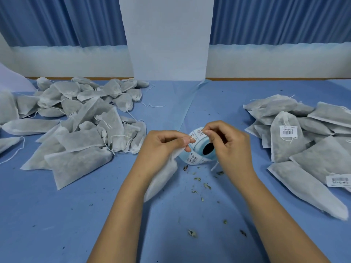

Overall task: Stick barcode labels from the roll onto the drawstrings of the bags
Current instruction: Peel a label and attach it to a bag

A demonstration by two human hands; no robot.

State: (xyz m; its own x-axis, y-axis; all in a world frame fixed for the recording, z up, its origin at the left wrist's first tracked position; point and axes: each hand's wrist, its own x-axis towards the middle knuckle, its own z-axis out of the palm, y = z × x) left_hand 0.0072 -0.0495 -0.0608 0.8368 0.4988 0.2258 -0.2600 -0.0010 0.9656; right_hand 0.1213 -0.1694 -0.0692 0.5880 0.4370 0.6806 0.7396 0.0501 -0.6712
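Two hands of mine meet just above the label roll [201, 151], which lies on its side on the blue table cloth [57, 215], its dark core facing me. My left hand [167, 145] is curled round the neck of a white drawstring bag [161, 179]; the bag hangs down under my wrist to the cloth. My right hand [226, 143] has thumb and forefinger pinched tight on the drawstring [214, 166], whose loose end dangles below my palm. The pinch sits right beside a barcode label [199, 132] at the top of the roll; I cannot tell whether that label has left its backing. A heap of unlabelled bags [76, 120] lies to my left, a pile of labelled bags [303, 149] to my right. Herb crumbs [197, 179] dot the cloth near the roll.
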